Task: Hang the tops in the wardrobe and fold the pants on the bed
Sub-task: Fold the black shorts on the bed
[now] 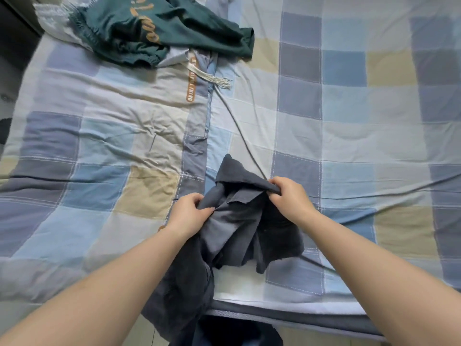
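While both hands work at the near edge of the bed (349,121), count is two garments, two hands, one bed.

Garment 1: dark grey garment (239,221), bunched up, lying at the near edge of the checked quilt, lower part hanging over the bed edge toward the floor. Can't tell from the crumple whether it's a top or pants.

Left hand (189,213): fingers curled, pinching a fold on the garment's left side. Right hand (289,196): fingers curled round a fold at its upper right edge. Both hands gripping the same piece, fabric gathered between them.

Garment 2: dark green garment (159,28) with pale orange lettering, crumpled at the far left of the bed, well apart from the grey one. Elastic-looking gathered edge visible on its left side. No hand on it.

One quilt label strip (190,81) with orange text and a fringed tassel sits just below the green garment, along the quilt's centre seam.
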Available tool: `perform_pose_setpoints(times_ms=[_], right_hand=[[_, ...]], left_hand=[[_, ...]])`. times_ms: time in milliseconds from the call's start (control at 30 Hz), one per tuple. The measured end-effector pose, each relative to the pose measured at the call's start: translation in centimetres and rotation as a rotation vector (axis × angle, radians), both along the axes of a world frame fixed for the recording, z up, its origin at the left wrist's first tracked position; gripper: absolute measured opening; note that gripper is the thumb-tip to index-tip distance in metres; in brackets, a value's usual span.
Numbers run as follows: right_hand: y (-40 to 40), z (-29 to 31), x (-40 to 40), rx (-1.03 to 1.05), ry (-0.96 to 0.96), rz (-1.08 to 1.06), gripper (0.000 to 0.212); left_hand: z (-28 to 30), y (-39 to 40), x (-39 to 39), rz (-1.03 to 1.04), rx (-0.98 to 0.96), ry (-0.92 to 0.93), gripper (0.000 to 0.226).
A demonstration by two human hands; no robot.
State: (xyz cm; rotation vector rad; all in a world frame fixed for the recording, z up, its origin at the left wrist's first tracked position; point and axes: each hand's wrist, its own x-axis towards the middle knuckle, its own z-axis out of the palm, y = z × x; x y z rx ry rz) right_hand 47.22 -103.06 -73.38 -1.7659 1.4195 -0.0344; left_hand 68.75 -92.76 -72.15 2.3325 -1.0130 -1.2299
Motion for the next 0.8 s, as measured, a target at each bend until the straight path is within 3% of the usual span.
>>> perform_pose_setpoints(times_ms=[200, 300, 400, 500, 600, 667, 800], right_hand=[[-2.4, 9.8, -1.8, -0.271, -0.145, -0.135, 0.021], [-1.9, 11.1, -4.2, -0.290, -0.132, -0.223, 0.020], [-0.6, 8.9, -7.2, -0.218, 0.046, -0.262, 0.017], [1.0, 5.2, -10.2, -0.010, 0.288, -0.194, 0.033], [1.9, 3.1, -11.2, 0.147, 0.412, -0.115, 0.048], [1.6, 2.2, -10.5, 0.126, 0.412, -0.109, 0.049], [-0.6, 1.4, -6.6, -0.113, 0.287, 0.000, 0.041]], left_hand=[[10.4, -3.4, -1.7, -0.068, -0.484, -0.203, 0.022], [12.7, -3.1, -3.7, -0.202, -0.610, -0.236, 0.032], [10.8, -1.7, -5.9, -0.351, -0.550, -0.198, 0.024], [6.9, -0.2, -7.5, -0.455, -0.277, -0.107, 0.021], [3.5, 0.8, -7.8, -0.518, -0.032, -0.045, 0.025], [2.0, 0.9, -7.1, -0.484, 0.013, -0.051, 0.021], [-0.2, -1.0, -4.7, -0.406, -0.066, -0.187, 0.019]])
